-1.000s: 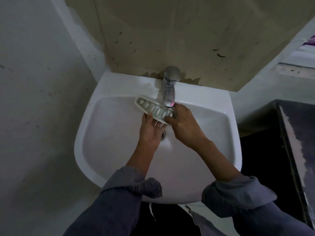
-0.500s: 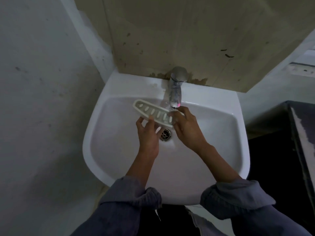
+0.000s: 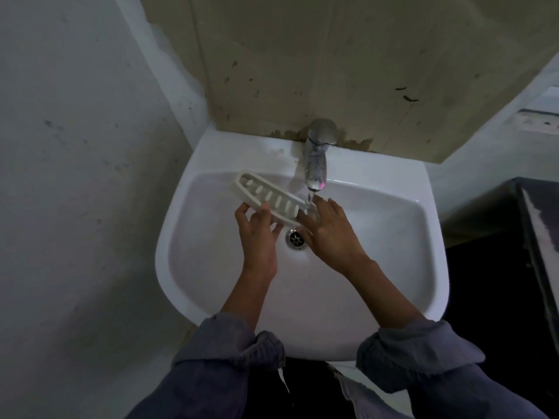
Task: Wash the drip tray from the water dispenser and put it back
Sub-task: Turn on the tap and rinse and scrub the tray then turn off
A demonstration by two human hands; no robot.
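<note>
The white ceramic wash basin (image 3: 169,252) holds one thing above its bowl: a white slotted plastic drip tray (image 3: 269,201), long and narrow, carried clear of the basin floor and tilted so its far left end sits higher than its right end. Six oval slots can be counted in a row along it before fingers cover the right end. One round metal drain (image 3: 296,238) sits in the bottom of the bowl, just below the tray's near edge and between the two wrists.

One chrome tap (image 3: 317,158) stands at the back rim, and a thin stream of water (image 3: 310,198) falls from its spout onto the tray's right end.

The left hand (image 3: 257,234) grips the tray's near long edge, fingers curled up around it. The right hand (image 3: 329,231) holds the right end, thumb on the near corner and fingers only slightly bent, reaching past the end under the water.

Two grey-blue sleeves (image 3: 236,343) are pushed up the forearms. A stained beige panel (image 3: 332,71) backs the tap, and one dark cabinet (image 3: 538,237) stands to the right.
</note>
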